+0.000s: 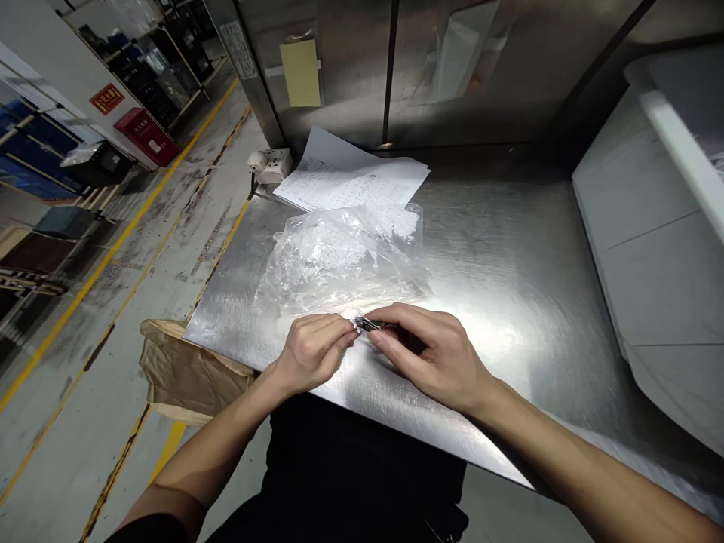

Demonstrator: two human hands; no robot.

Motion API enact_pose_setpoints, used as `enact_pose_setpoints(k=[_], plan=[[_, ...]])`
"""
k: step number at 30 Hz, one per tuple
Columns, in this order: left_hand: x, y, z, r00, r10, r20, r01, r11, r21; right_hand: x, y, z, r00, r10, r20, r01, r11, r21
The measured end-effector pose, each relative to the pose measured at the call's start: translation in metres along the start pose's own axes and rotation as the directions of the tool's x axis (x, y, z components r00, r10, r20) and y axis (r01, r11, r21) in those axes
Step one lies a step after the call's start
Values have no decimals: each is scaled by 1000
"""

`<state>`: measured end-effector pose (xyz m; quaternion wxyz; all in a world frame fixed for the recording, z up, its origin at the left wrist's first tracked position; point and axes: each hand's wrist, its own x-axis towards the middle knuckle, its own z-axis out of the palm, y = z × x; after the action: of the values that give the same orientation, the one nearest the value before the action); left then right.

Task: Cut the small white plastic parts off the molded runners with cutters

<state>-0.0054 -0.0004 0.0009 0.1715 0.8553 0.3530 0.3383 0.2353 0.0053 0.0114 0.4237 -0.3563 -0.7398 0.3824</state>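
Note:
Near the front edge of the steel table [498, 249], my two hands meet. My left hand [317, 347] is closed in a pinch on a small white piece [357, 323], mostly covered by the fingers. My right hand [433, 351] grips a small dark metal tool [369, 324] between thumb and fingers; its tip touches the white piece, and its exact kind is hard to make out. Just beyond them lies a clear plastic bag [339, 256] with many small white bits inside.
Printed papers [351, 177] lie behind the bag, beside a power socket [274, 166] with a plug. A large white bin [650, 226] stands at the right. An open brown bag [192, 369] is at the table's left edge, above the floor. A steel panel rises at the back.

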Motion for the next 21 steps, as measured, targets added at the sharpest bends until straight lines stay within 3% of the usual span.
enact_pose_setpoints(k=[21], plan=[[-2,0,1,1000,1,-15,-1,1000,-1,1,-1,-2,1000,-13,10,13,1000,-17]])
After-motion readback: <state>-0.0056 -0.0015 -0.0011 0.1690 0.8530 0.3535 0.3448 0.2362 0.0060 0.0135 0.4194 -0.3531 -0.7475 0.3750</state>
